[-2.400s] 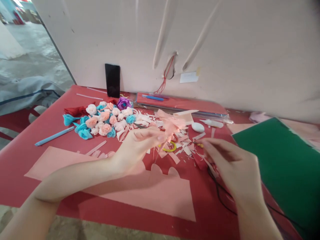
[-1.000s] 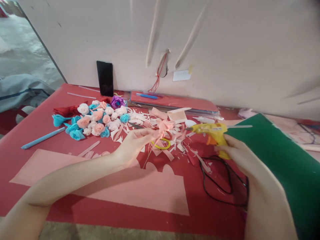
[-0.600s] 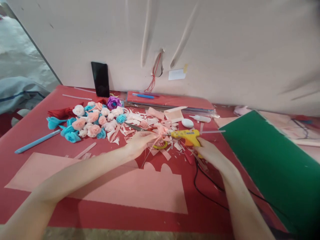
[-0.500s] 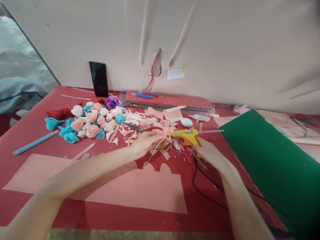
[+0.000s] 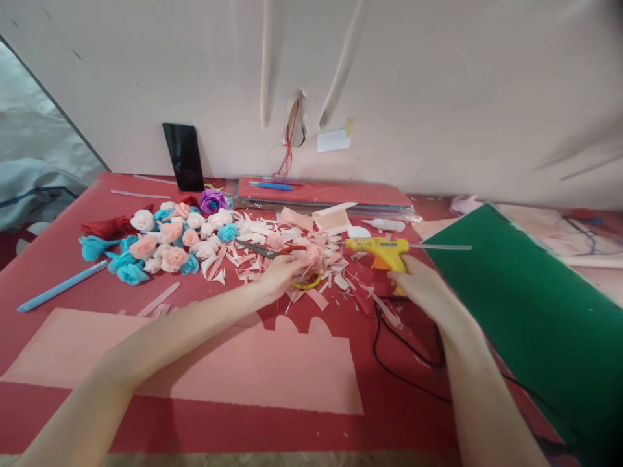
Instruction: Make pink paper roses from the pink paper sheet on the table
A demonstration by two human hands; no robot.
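Observation:
My left hand [image 5: 285, 275] is closed around a small pink paper flower [image 5: 315, 257], with a thin stem pointing down below the fingers. In my right hand [image 5: 418, 282] is a yellow glue gun [image 5: 382, 248], its nozzle pointing left and a clear glue stick [image 5: 445, 246] sticking out of its back. A gap lies between the nozzle and the flower. Scissors [image 5: 263, 249] with dark blades lie behind my left hand, partly hidden by it. Pink and white paper scraps [image 5: 253, 227] surround both hands. A pink paper sheet [image 5: 272, 376] with scalloped cuts lies under my left forearm.
Several finished paper flowers [image 5: 172, 258] are heaped at the left, beside a blue roll [image 5: 63, 287]. A phone [image 5: 183, 157] leans against the wall. A green board [image 5: 530, 311] covers the right side. The black cord [image 5: 377, 344] loops near my right wrist.
My right hand has drawn the glue gun to the right, away from the flower. My left hand still holds the flower. The view has shifted slightly.

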